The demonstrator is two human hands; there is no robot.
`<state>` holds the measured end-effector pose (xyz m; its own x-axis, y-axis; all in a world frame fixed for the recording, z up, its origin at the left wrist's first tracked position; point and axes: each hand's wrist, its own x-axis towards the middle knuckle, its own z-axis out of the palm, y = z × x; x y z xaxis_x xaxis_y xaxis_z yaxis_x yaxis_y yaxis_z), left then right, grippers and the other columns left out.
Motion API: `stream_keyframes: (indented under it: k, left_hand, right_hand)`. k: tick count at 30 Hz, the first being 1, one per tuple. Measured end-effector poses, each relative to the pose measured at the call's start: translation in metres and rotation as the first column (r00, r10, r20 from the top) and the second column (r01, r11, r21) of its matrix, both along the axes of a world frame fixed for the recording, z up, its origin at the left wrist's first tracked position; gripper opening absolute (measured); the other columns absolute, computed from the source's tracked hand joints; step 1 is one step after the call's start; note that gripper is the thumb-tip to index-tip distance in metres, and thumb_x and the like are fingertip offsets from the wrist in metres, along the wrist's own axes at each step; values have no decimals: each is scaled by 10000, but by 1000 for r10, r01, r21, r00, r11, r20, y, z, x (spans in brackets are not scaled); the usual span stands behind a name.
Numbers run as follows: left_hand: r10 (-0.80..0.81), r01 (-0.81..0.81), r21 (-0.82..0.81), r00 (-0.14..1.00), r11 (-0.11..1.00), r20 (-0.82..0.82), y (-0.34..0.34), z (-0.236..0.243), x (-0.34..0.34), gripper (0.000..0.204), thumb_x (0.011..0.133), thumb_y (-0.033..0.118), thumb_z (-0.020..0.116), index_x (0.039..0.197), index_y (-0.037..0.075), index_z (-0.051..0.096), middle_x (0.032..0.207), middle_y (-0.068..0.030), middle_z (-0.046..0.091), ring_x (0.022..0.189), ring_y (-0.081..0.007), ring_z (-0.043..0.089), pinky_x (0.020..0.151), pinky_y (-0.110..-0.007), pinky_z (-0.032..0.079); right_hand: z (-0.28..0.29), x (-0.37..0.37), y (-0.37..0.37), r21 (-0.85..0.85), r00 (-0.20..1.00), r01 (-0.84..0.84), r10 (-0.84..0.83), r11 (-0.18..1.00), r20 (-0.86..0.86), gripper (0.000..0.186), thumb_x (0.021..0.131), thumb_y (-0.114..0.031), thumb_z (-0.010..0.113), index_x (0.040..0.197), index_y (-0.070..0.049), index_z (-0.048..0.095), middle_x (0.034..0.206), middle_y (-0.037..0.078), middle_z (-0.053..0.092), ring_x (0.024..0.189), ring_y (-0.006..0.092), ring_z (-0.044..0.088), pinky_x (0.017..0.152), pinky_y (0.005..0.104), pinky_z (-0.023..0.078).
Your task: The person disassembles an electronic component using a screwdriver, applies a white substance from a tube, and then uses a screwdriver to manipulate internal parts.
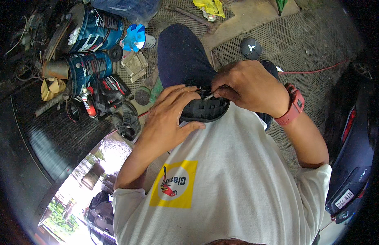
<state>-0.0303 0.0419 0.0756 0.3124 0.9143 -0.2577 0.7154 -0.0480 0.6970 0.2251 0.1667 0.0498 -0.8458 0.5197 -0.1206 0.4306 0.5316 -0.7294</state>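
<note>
Black plastic part gripped in the left hand, right fingertips pinching a slim pale piece at it

Biggest first, from where I stand: ridged, patterned floor (307, 51) all around; dark car (340, 163) at the person's right, partly cut off by the view's dark rim; white shirt (238, 171) with a yellow square print on the front; dark trouser leg (182, 51) just beyond the hands; two blue buckets (101, 30) on the left, one nearer the person than the other.

Left hand (167, 116): fingers bent over the black plastic part (201, 112), thumb along its near edge, so closed on it; right hand (250, 87): thumb and fingertips drawn together on the slim pale piece (208, 97), right over the part's far side; cannot tell whether that piece is fixed to the part or loose; the part sits between the trouser leg and the shirt front, dark inside with small raised shapes.

Smaller stuff: dark shoe (126, 122) left of the left hand; round black item (251, 48) with a white emblem, on the floor beyond the right hand; red spray can (89, 105) near the buckets; red watch (294, 105) on the right wrist; thin red cord (312, 72) across the floor at right.
</note>
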Motion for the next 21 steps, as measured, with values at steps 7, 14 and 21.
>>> stream_keyframes:
  k: [7, 14, 21]
  left_hand:
    - [23, -20, -38, 997, 999, 78, -8, -12, -2, 699, 806, 285, 1004, 1373, 66, 659, 1535, -193, 701, 1481, -431, 624, 1251, -529, 486]
    - [-7, 11, -23, 986, 1000, 164, -12, -20, -3, 717, 790, 220, 997, 1385, 79, 622, 1484, -184, 713, 1408, -422, 661, 1231, -557, 481]
    - [-2, -3, 29, 986, 1000, 168, -18, -27, -2, 697, 786, 281, 1016, 1347, 65, 663, 1394, -185, 752, 1335, -417, 710, 1189, -531, 522]
  right_hand:
    - [-1, -15, 11, 61, 991, -125, 122, 990, 53, 124, 901, -253, 831, 979, -158, 850, 913, 154, 795, 950, 401, 787, 801, 548, 610]
    - [5, -39, 27, 130, 929, -344, 317, 930, 188, 128, 864, -234, 820, 949, -143, 849, 921, 131, 802, 978, 389, 779, 836, 536, 600]
    - [8, -58, 35, -5, 848, -450, 429, 893, 311, 144, 829, -198, 785, 948, -151, 851, 921, 114, 804, 1013, 383, 771, 843, 538, 594]
